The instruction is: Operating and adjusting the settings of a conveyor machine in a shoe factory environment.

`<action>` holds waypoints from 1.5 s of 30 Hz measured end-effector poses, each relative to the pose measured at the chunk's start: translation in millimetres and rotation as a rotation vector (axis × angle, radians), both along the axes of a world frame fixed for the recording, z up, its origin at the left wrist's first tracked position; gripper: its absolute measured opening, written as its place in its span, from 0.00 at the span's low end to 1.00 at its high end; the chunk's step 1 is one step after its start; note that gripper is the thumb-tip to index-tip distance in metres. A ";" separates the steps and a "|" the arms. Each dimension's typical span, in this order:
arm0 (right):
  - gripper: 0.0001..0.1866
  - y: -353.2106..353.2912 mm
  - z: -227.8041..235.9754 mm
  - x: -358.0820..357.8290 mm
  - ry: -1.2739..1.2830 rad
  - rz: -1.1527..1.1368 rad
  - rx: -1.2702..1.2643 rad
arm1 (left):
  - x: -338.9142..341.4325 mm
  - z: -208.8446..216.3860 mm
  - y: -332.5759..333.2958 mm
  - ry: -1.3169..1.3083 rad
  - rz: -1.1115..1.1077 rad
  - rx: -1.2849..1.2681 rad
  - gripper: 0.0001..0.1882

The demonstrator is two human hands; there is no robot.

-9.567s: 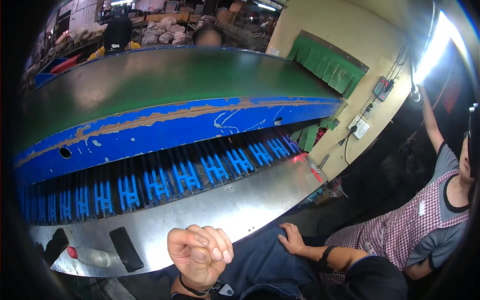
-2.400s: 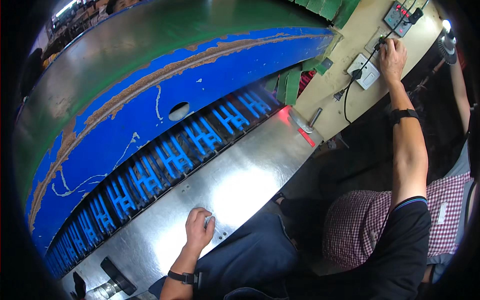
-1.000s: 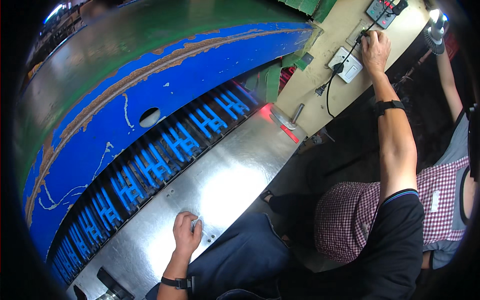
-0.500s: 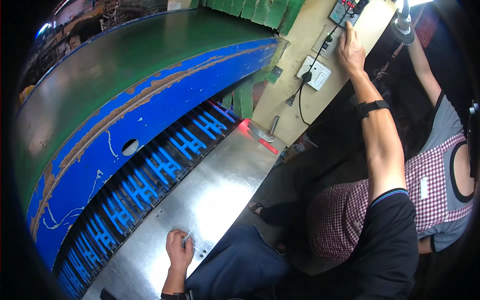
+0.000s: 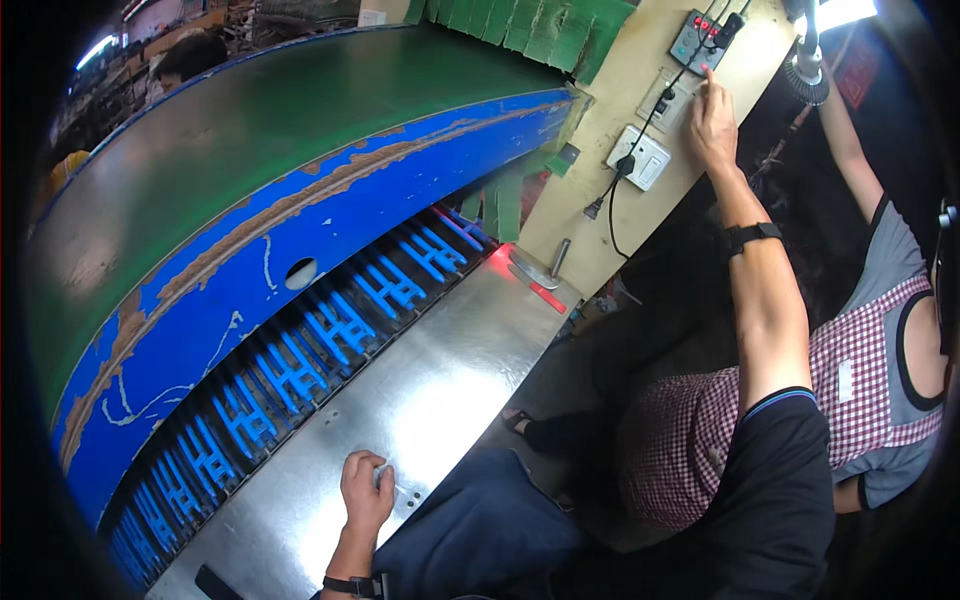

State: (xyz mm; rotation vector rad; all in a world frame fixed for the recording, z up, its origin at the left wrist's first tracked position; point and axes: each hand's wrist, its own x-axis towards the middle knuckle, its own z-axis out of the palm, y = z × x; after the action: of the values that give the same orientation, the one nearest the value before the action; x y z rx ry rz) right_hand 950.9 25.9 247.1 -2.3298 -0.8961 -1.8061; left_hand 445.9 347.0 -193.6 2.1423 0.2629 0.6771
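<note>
My right hand (image 5: 714, 125) reaches up to a small grey control box (image 5: 698, 42) on the cream panel. Its index finger is stretched out, with the tip at a red spot on the box's lower edge; the other fingers are loosely bent and nothing is held. My left hand (image 5: 367, 490) rests above the metal table (image 5: 450, 370), thumb and fingers pinched around something small and pale that I cannot make out. Beside the table runs a row of blue slatted bars (image 5: 290, 365), under a blue machine beam (image 5: 230, 270) with a chipped edge.
A knife-like tool with a metal handle (image 5: 560, 258) lies at the table's far end, near a red strip (image 5: 548, 297). Plugs and cables hang from a white socket (image 5: 640, 157). At right stands a person in a checked apron (image 5: 870, 350), one arm raised beside a lamp.
The whole view has shifted slightly, so the machine appears lower and further right. My right fingertip stays at the control box, where a red spot now shows. My left hand stays pinched.
</note>
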 end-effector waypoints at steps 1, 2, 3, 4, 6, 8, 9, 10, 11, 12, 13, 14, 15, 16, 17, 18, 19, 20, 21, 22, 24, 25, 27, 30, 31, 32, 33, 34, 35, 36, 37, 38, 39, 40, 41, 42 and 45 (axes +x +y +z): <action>0.17 -3.2 -1.3 -2.0 0.014 0.046 0.015 | 0.5 0.2 0.2 -0.006 0.002 0.005 0.07; 0.17 -6.0 -2.8 -2.9 0.015 0.053 0.014 | 0.0 0.3 0.6 -0.006 0.011 0.009 0.07; 0.15 -8.2 -4.1 -3.1 0.069 0.041 -0.027 | 0.2 0.6 0.3 -0.008 0.013 0.019 0.08; 0.13 -9.1 -5.9 -1.9 0.162 -0.001 -0.035 | 0.4 0.8 0.0 -0.006 0.017 0.021 0.08; 0.10 -6.7 -8.9 3.7 0.174 0.058 -0.003 | 0.9 1.3 -0.7 -0.007 0.022 0.027 0.08; 0.10 -0.7 -11.7 11.3 0.097 0.118 -0.033 | 1.5 1.6 -0.2 -0.003 0.032 0.029 0.08; 0.11 2.9 -13.3 15.5 0.072 0.110 -0.037 | 1.5 1.3 -0.1 -0.002 0.031 0.025 0.08; 0.12 5.3 -14.1 19.2 0.064 0.066 0.003 | 1.4 1.3 0.1 0.002 0.027 0.016 0.08; 0.12 6.5 -16.2 22.3 0.037 0.072 0.011 | 1.6 1.1 0.9 0.011 0.029 0.018 0.08; 0.12 7.5 -18.2 25.4 0.054 0.038 0.052 | 1.5 0.7 1.2 0.004 0.020 0.025 0.08; 0.12 7.8 -19.9 28.7 0.004 0.052 0.047 | 1.6 0.4 0.8 -0.007 0.011 0.028 0.08; 0.11 7.3 -22.9 31.6 -0.031 0.079 0.055 | 1.6 0.3 0.9 0.003 0.017 0.026 0.08; 0.11 6.5 -23.9 34.3 -0.060 0.081 0.037 | 1.6 0.3 1.1 -0.001 0.012 0.033 0.08; 0.12 5.0 -25.0 37.1 -0.096 0.087 0.020 | 2.0 0.9 0.5 0.003 0.010 0.036 0.08; 0.12 4.2 -25.9 38.6 -0.088 0.085 0.017 | 1.9 1.4 0.3 -0.001 0.006 0.041 0.08; 0.12 3.2 -25.2 39.5 -0.066 0.069 0.023 | 2.0 2.2 -0.3 0.004 0.008 0.034 0.08; 0.12 3.4 -23.3 38.7 -0.049 0.054 0.030 | 2.1 3.1 -0.6 0.009 0.013 0.023 0.08; 0.12 4.1 -21.0 35.9 -0.051 0.055 0.032 | 2.6 3.9 -1.0 0.003 0.012 0.031 0.08; 0.12 5.5 -19.6 29.8 -0.009 0.086 0.028 | 2.8 4.5 -1.0 0.001 0.015 0.026 0.08; 0.13 8.1 -19.3 21.4 0.034 0.117 0.023 | 2.6 4.9 -1.4 0.000 0.018 0.019 0.08; 0.13 19.8 -22.5 -0.3 0.079 0.149 0.276 | 2.6 5.0 -1.5 -0.005 0.024 0.019 0.08; 0.14 26.8 -29.7 -14.6 0.101 0.239 0.404 | 2.6 4.7 -1.7 -0.010 0.024 0.016 0.08; 0.12 42.2 -55.8 -45.4 0.081 0.422 0.294 | 2.3 4.5 -1.7 -0.003 0.031 0.021 0.08; 0.13 98.6 -73.4 -40.8 0.484 0.787 0.287 | 0.8 5.9 -3.2 0.014 0.029 0.036 0.08; 0.17 123.4 -67.2 -24.1 0.526 0.740 0.288 | 0.9 6.5 -3.6 0.013 0.030 0.028 0.08; 0.21 147.7 -57.6 -3.9 0.684 0.726 0.328 | 1.4 6.6 -3.5 0.008 0.035 0.016 0.08; 0.26 171.2 -47.9 18.8 0.819 0.650 0.412 | 2.0 7.0 -2.3 0.005 0.029 0.018 0.07; 0.28 188.9 -39.3 41.3 0.919 0.605 0.445 | 2.2 7.4 -1.4 0.020 0.026 -0.012 0.07; 0.28 201.3 -33.9 62.2 0.997 0.534 0.508 | 3.2 7.4 -0.2 -0.005 0.023 0.016 0.07; 0.28 208.9 -29.1 81.4 1.061 0.477 0.515 | 3.8 7.3 0.4 -0.018 0.023 0.028 0.07; 0.27 215.6 -25.8 97.5 1.121 0.464 0.572 | 4.0 7.0 0.9 -0.001 0.025 0.014 0.06; 0.27 219.2 -24.3 108.9 1.125 0.486 0.553 | 5.0 6.5 1.6 -0.006 0.041 0.009 0.06; 0.27 222.4 -23.6 115.8 1.202 0.493 0.485 | 5.3 6.1 1.4 -0.005 0.040 -0.010 0.06; 0.26 225.9 -25.3 118.9 1.271 0.436 0.490 | 5.2 5.6 1.9 -0.018 0.029 -0.027 0.06; 0.28 229.4 -23.1 118.8 1.406 0.514 0.504 | 5.5 5.2 1.4 -0.002 0.036 -0.016 0.06; 0.28 231.9 -23.0 115.2 1.510 0.702 0.599 | 5.5 4.8 1.4 0.010 0.045 -0.022 0.06; 0.30 249.4 0.1 102.5 1.181 0.877 0.480 | 6.2 5.0 0.0 0.013 0.056 -0.014 0.06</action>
State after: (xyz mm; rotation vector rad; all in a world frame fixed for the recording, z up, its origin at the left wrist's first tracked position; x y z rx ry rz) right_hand 1053.3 275.3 247.2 -1.7146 -0.8536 -0.1573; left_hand 452.1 346.9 -188.6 2.1331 0.3351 0.6920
